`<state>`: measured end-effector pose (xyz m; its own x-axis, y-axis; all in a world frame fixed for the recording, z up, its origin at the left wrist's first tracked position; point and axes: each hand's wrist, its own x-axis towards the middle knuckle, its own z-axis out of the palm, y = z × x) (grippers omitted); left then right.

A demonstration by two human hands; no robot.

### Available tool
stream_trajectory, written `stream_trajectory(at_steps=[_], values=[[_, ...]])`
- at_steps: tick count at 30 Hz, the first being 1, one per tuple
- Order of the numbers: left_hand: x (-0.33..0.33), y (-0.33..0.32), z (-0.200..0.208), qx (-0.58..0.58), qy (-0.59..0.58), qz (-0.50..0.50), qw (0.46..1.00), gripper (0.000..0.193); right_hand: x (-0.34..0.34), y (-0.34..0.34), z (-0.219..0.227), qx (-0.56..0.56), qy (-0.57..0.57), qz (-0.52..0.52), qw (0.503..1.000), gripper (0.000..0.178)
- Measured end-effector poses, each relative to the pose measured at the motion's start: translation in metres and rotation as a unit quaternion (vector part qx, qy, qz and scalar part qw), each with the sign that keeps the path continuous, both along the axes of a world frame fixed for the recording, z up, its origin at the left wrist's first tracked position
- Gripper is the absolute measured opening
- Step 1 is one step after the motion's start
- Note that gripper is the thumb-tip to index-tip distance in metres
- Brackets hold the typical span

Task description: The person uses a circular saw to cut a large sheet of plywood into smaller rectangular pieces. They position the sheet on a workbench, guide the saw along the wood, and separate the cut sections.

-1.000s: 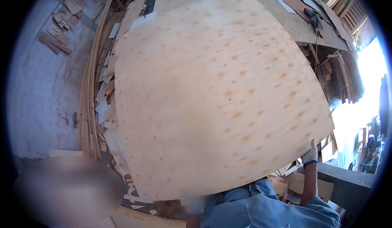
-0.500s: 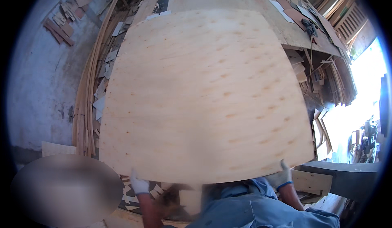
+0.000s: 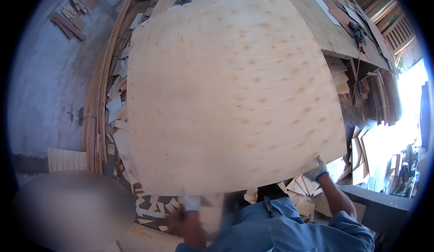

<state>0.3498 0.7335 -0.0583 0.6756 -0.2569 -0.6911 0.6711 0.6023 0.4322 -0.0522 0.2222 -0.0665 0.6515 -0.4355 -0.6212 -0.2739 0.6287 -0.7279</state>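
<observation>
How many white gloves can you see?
2: one glove on the left hand, one on the right hand, both at the near edge of the board. Any under the board would be hidden.

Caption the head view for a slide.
Left hand and right hand, both gloved, hold the near edge of a broad, brown-spotted wooden panel among scattered wood offcuts.

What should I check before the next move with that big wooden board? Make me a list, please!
1. Right hand on the board: ok, thumb over the near edge.
2. Left hand grip: cannot tell; it's at the near edge, fingers hidden.
3. Gloves: ok, both hands wear them.
4. Dark tool away from the board: ok.
5. Tidy ground: not ok, wood scraps lie scattered.
6. Far end resting on the table: cannot tell.
</observation>
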Motion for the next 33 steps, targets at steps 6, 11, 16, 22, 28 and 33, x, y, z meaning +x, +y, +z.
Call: stream_trajectory(at_steps=[6, 11, 16, 22, 28, 33], values=[[-0.103, -0.134, 0.039, -0.104, 0.122, -0.159, 0.974, 0.049, 0.035, -0.190, 0.049, 0.233, -0.050, -0.284, 0.929, 0.067], [-0.152, -0.151, 0.064, -0.067, 0.135, -0.224, 0.963, 0.050, 0.050, -0.271, 0.080, 0.128, 0.040, -0.320, 0.938, 0.060], [-0.163, -0.123, 0.103, 0.004, 0.094, -0.229, 0.969, 0.052, 0.035, -0.259, 0.111, 0.012, 0.027, -0.327, 0.945, 0.058], [-0.114, -0.057, 0.169, 0.111, -0.019, -0.147, 0.983, 0.054, 0.058, -0.116, 0.193, 0.032, -0.062, -0.331, 0.941, 0.057], [-0.052, 0.007, 0.243, 0.234, -0.145, 0.002, 0.961, 0.052, 0.073, 0.012, 0.252, -0.003, -0.085, -0.371, 0.925, 0.058], [-0.005, 0.066, 0.290, 0.230, -0.252, 0.027, 0.940, 0.050, 0.089, 0.068, 0.337, -0.164, -0.119, -0.377, 0.904, 0.062]])
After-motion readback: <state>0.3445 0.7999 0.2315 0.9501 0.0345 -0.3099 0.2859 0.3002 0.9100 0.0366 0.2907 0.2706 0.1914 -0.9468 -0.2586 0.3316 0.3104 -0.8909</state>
